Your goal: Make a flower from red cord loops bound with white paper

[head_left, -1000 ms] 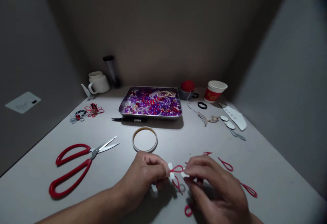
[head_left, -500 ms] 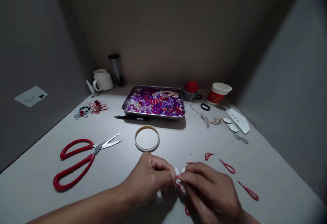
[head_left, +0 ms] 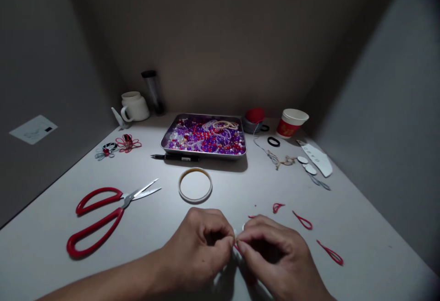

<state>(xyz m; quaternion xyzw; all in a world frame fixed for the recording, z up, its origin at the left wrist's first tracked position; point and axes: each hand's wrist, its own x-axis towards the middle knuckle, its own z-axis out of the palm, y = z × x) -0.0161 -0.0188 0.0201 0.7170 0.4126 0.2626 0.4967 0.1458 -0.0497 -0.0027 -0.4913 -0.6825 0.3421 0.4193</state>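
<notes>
While the red scissors (head_left: 103, 216) lay near, the left hand (head_left: 201, 248) and right hand (head_left: 275, 255) together pinched a small red-and-white piece (head_left: 238, 241).

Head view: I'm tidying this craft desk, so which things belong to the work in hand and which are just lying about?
In hand:
left hand and right hand, pinching a small red cord piece with white bits
loose red cord loops beside them

Lying about:
red scissors
tape ring
pen
bead tray
paper cup
white mug
finished cord flowers
</notes>
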